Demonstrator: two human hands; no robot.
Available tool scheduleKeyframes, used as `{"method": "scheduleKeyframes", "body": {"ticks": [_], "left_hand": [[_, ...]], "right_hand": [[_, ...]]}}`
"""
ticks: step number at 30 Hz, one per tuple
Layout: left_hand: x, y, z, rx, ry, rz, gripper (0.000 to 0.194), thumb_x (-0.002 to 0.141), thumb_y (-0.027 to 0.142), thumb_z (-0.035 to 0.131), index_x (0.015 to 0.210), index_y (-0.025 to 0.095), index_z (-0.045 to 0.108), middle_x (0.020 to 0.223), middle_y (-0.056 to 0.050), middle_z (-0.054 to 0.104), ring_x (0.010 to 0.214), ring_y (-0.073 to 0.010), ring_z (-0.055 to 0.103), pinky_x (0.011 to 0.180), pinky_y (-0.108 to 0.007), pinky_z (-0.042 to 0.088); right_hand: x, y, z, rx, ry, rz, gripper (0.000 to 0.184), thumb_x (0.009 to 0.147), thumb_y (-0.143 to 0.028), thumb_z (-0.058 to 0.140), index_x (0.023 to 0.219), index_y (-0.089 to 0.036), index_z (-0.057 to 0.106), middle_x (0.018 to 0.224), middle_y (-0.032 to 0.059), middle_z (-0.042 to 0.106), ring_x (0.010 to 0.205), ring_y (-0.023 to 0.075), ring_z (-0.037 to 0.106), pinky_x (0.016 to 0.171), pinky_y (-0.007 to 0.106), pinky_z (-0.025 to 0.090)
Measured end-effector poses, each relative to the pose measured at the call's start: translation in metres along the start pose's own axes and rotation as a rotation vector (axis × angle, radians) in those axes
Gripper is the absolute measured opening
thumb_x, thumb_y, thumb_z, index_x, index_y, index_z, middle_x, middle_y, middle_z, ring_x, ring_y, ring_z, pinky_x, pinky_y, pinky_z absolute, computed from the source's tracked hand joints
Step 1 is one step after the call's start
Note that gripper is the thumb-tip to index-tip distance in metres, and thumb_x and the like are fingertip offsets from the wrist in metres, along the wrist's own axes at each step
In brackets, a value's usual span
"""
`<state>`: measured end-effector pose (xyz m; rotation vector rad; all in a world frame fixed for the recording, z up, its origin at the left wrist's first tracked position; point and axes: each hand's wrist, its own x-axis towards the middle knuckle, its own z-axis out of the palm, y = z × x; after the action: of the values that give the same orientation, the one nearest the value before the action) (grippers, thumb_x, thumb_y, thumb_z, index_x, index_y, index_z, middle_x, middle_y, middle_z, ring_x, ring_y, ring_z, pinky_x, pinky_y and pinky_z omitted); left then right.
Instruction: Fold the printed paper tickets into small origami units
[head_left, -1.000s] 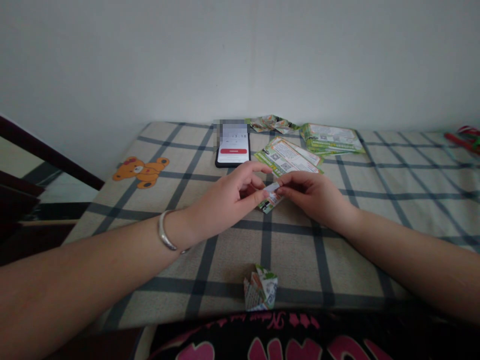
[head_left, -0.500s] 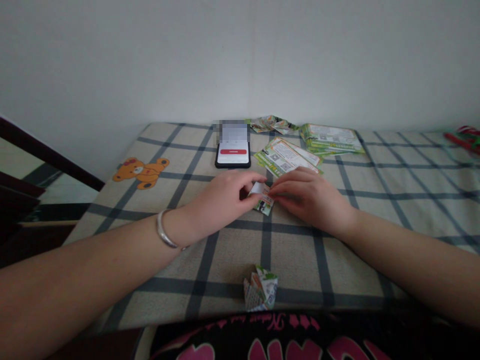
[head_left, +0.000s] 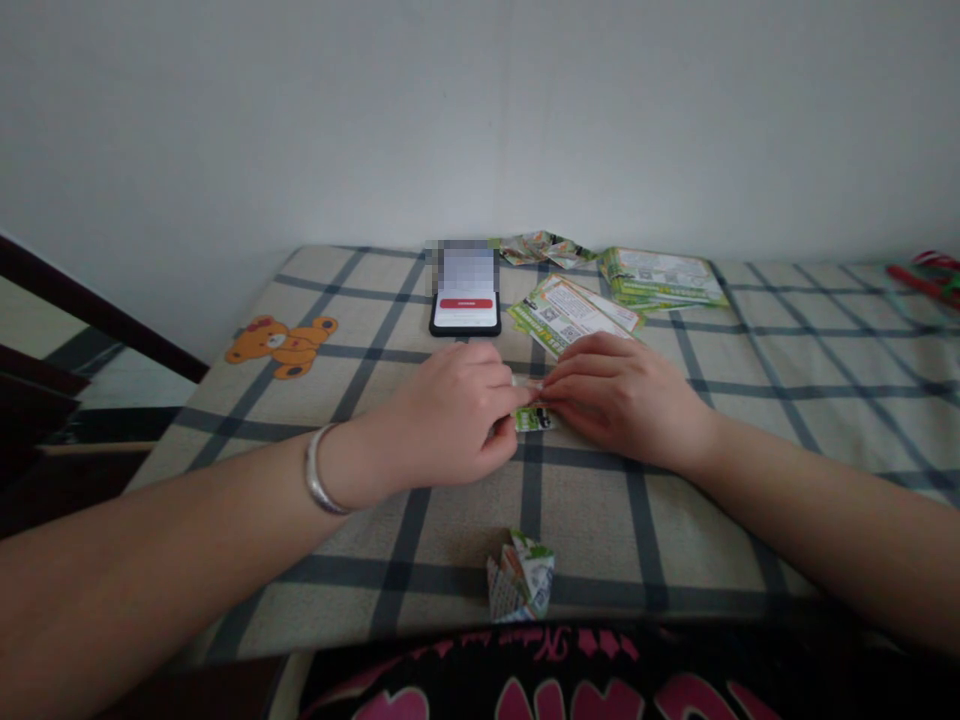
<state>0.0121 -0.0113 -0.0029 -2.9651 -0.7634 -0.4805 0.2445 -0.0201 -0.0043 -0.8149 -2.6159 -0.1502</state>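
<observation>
My left hand [head_left: 450, 415], with a silver bangle on its wrist, and my right hand [head_left: 622, 395] meet at the middle of a checked tablecloth [head_left: 787, 380]. Between their fingertips lies a small folded piece of green and white printed paper [head_left: 534, 418], pressed flat on the cloth. Both hands have their fingers closed down on it. Most of the paper is hidden under the fingers.
A finished folded paper shape [head_left: 521, 575] stands near the front edge. A phone [head_left: 466, 290] with a lit screen lies behind the hands. Loose green leaflets [head_left: 574, 312] and a stack of them [head_left: 660, 275] lie at the back, beside crumpled paper [head_left: 544, 247]. A bear print [head_left: 281, 340] marks the cloth at left.
The hands lowered the small paper from just above the cloth down onto it. The white flap that stood up has been folded down and pressed flat.
</observation>
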Motion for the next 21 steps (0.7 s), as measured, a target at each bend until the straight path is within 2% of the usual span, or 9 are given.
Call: {"method": "scheduleKeyframes", "body": {"ticks": [7, 12, 16, 21], "left_hand": [[-0.001, -0.005, 0.001, 0.069, -0.057, 0.04, 0.022, 0.085, 0.024, 0.054, 0.101, 0.019, 0.069, 0.087, -0.006, 0.064, 0.088, -0.0225, 0.055, 0.081, -0.038, 0.045], [-0.002, -0.01, -0.001, 0.004, -0.057, 0.02, 0.024, 0.086, 0.025, 0.058, 0.106, 0.019, 0.069, 0.106, -0.009, 0.062, 0.1, -0.0233, 0.056, 0.089, -0.04, 0.047], [-0.002, -0.011, -0.003, -0.006, -0.045, 0.022, 0.025, 0.088, 0.029, 0.059, 0.109, 0.018, 0.067, 0.104, -0.008, 0.065, 0.099, -0.0227, 0.058, 0.089, -0.038, 0.048], [-0.001, -0.011, -0.004, 0.063, -0.041, 0.029, 0.018, 0.09, 0.03, 0.058, 0.09, 0.016, 0.068, 0.09, -0.006, 0.067, 0.09, -0.0199, 0.06, 0.084, -0.035, 0.048]], "right_hand": [[-0.003, 0.0, -0.008, 0.041, -0.114, 0.011, 0.034, 0.09, -0.043, 0.059, 0.11, -0.018, 0.07, 0.105, 0.006, 0.072, 0.101, 0.0233, 0.061, 0.089, 0.038, 0.048], [-0.005, 0.004, -0.007, 0.038, -0.122, -0.017, 0.029, 0.093, -0.038, 0.056, 0.112, -0.021, 0.07, 0.111, 0.0046, 0.072, 0.104, 0.0224, 0.061, 0.089, 0.038, 0.048], [-0.005, 0.005, -0.009, 0.054, -0.106, -0.043, 0.024, 0.095, -0.031, 0.054, 0.108, -0.021, 0.071, 0.11, 0.0037, 0.072, 0.105, 0.0216, 0.06, 0.089, 0.037, 0.048], [-0.003, 0.001, -0.013, 0.046, -0.136, -0.023, 0.021, 0.094, -0.027, 0.053, 0.093, -0.021, 0.073, 0.092, 0.0058, 0.072, 0.098, 0.0223, 0.061, 0.082, 0.036, 0.048]]}}
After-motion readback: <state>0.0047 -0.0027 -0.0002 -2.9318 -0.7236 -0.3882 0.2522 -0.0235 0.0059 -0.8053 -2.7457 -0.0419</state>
